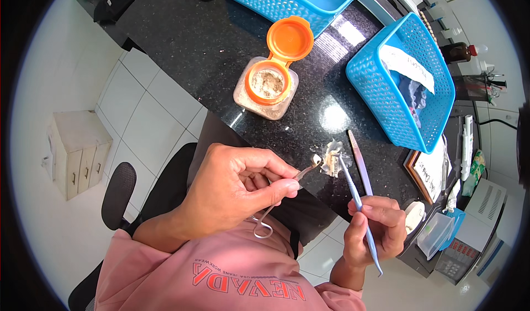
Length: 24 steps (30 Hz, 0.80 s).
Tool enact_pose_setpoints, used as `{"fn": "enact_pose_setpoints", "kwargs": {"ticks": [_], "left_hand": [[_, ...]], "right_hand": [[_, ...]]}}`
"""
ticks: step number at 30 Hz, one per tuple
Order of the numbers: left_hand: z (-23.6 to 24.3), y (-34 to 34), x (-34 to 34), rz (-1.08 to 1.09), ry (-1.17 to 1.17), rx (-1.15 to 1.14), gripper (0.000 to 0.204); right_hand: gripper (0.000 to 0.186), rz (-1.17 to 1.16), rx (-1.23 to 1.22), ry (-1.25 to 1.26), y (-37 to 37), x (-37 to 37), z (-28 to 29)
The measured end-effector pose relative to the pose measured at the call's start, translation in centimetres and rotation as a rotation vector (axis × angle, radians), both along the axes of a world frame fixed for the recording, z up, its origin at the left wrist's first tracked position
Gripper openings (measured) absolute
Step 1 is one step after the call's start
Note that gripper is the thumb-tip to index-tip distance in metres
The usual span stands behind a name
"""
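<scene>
My left hand (pixel 243 187) is closed on a slim metal clamp with a looped handle (pixel 263 229). At the clamp's tip sits a small whitish piece (pixel 316 160), too small to name surely. Between its fingers and thumb my right hand (pixel 377 231) pinches a light-blue double-ended dental instrument (pixel 355 192). Its far tip touches or hovers over a cream-coloured smear on a clear scrap (pixel 332 159) on the black counter. Tweezers with a purplish sheen (pixel 360 159) extend beyond the right fingers; whether they are held or lie there, I cannot tell.
A square jar of pale powder (pixel 266 93) stands with its orange lid (pixel 290 38) flipped back. Two blue perforated baskets (pixel 381 98) are at the far side and right. A round whitish disc (pixel 415 216) lies right of my right hand on the speckled black counter (pixel 204 51).
</scene>
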<state>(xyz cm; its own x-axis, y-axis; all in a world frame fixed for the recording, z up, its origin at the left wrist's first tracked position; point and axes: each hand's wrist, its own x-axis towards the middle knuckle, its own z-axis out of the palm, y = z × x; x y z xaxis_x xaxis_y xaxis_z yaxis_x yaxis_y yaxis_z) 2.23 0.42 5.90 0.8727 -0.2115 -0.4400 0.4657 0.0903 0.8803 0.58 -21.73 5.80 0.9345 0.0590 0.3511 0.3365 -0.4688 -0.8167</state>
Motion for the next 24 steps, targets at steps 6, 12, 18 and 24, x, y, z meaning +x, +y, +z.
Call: {"fn": "enact_pose_setpoints", "kwargs": {"ticks": [6, 12, 18, 24], "left_hand": [[0.27, 0.08, 0.1, -0.009, 0.011, 0.007, 0.009], [0.29, 0.07, 0.15, -0.008, 0.02, -0.005, 0.009], [0.06, -0.02, -0.09, 0.007, -0.001, 0.006, 0.01], [0.37, -0.02, 0.01, -0.004, 0.0, 0.015, 0.009]], "right_hand": [[0.015, 0.03, -0.032, 0.003, -0.04, 0.1, 0.12], [0.016, 0.027, -0.004, -0.101, -0.21, 0.04, -0.12], [0.019, 0.133, 0.103, -0.132, 0.48, 0.35, 0.23], [0.02, 0.151, 0.112, -0.13, 0.6, 0.54, -0.05]]}}
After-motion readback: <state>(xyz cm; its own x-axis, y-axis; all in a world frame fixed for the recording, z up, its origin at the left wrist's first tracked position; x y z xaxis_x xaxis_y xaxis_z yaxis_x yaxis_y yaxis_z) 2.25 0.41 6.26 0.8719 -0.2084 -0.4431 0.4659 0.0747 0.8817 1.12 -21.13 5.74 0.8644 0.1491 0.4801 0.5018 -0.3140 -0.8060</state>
